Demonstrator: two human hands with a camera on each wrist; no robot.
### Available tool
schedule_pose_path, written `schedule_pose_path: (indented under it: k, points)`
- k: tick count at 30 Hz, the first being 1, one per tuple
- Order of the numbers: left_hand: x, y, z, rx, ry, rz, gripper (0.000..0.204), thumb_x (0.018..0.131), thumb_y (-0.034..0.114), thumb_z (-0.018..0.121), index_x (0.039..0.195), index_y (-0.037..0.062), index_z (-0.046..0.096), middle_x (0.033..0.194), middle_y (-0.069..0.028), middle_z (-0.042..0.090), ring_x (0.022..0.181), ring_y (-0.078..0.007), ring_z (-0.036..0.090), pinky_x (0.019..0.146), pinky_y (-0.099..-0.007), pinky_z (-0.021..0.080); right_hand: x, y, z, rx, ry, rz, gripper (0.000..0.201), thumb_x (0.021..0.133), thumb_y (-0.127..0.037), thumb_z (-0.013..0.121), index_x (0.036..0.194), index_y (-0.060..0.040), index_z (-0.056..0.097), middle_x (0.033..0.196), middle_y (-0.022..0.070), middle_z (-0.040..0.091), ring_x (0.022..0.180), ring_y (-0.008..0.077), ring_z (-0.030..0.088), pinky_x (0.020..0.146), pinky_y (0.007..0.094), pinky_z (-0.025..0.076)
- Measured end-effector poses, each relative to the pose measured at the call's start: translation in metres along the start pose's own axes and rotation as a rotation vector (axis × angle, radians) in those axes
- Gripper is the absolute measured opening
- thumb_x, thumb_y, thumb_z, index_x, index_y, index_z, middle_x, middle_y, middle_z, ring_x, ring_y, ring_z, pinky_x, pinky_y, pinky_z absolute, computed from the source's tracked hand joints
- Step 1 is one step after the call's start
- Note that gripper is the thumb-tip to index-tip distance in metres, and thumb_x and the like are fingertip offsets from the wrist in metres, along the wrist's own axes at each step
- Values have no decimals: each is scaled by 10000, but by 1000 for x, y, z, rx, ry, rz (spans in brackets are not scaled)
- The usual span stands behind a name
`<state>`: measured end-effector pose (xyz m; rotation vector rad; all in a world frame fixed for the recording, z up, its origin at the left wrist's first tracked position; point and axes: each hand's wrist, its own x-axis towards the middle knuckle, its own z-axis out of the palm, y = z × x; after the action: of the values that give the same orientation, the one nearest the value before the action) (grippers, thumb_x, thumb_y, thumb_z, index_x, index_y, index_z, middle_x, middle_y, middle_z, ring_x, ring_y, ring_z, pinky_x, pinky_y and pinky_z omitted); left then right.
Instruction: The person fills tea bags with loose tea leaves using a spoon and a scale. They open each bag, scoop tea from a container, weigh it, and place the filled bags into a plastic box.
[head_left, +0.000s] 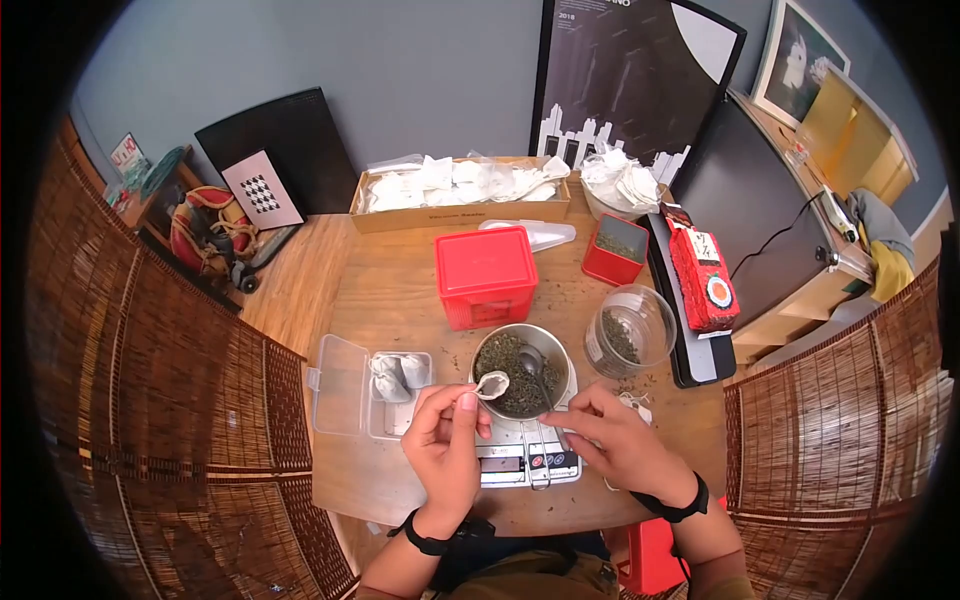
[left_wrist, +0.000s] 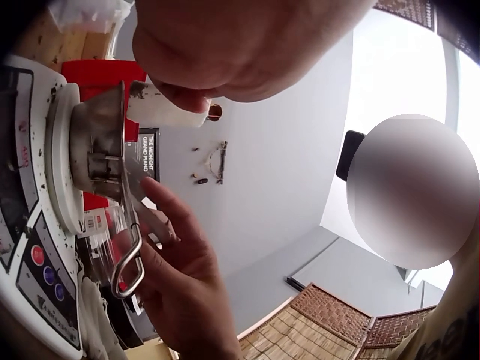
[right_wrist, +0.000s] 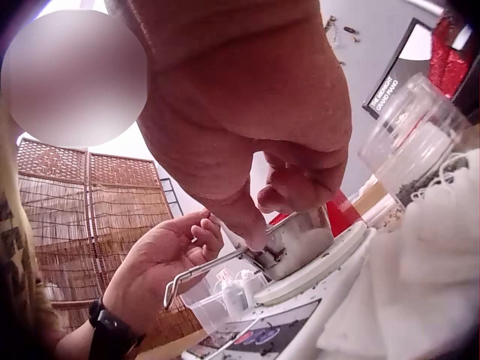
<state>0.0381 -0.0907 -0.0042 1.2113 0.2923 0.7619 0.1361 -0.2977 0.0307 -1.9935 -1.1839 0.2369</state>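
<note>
My left hand (head_left: 445, 445) pinches a small white cloth pouch (head_left: 492, 385) by its rim, with the mouth open over the near left side of a metal pan (head_left: 565, 352). Dried dark green leaves (head_left: 500, 358) fill the pan, which stands on a white kitchen scale (head_left: 510, 478). A dark spoon (head_left: 532, 362) lies in the leaves, its handle slanting toward me. My right hand (head_left: 615, 440) holds the handle's end between thumb and fingers at the pan's near right edge. The pan's wire handle (left_wrist: 129, 274) sticks out below that hand.
Left of the scale, an open clear box (head_left: 390, 425) holds filled white pouches (head_left: 388, 382). A red lidded tin (head_left: 487, 275) stands behind the pan. To the right are a clear jar (head_left: 655, 340) of leaves, an open red tin (head_left: 612, 262) and a red packet (head_left: 703, 275). Woven screens flank the table.
</note>
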Motion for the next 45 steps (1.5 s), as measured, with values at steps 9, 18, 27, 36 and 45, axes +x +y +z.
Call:
schedule_pose_path:
  k: [9, 18, 27, 36, 45]
  points:
    - [-3, 0, -4, -14, 47, 90, 113, 1099, 21, 615, 1156, -54, 678, 1115, -84, 607, 821, -117, 650, 676, -259, 546, 5, 0, 3, -155, 395, -120, 403, 896, 51, 780, 1285, -52, 755, 1033, 126, 707, 836, 281, 710, 720, 358, 573]
    - [-5, -7, -2, 32, 58, 83, 86, 1104, 29, 612, 1147, -32, 655, 1118, -67, 596, 900, -120, 635, 812, -275, 534, 28, 5, -1, 110, 293, -71, 288, 962, 47, 747, 1240, -22, 763, 1085, 139, 741, 864, 249, 709, 753, 327, 562]
    - [-2, -7, 5, 67, 53, 59, 92, 1116, 58, 606, 1126, -19, 656, 1091, -46, 614, 967, -125, 633, 910, -286, 516, 10, 3, -14, 159, 396, 131, 184, 1009, 26, 700, 1180, 15, 768, 1021, 135, 756, 857, 190, 735, 743, 301, 570]
    - [3, -16, 1, 114, 72, 42, 132, 1121, 98, 621, 1152, -21, 672, 1088, -59, 688, 1041, -132, 667, 966, -297, 531, 6, 28, 15, 669, 563, 382, 210, 1089, -77, 665, 1247, 45, 728, 1013, 118, 784, 825, 140, 748, 770, 270, 594]
    - [5, -11, 4, 103, 52, 29, 77, 1091, 21, 638, 1135, -19, 688, 1096, -48, 628, 995, -104, 614, 903, -250, 487, 7, 38, 25, 920, 576, 486, 199, 1100, -117, 652, 1216, 24, 732, 996, 148, 788, 823, 170, 761, 735, 278, 587]
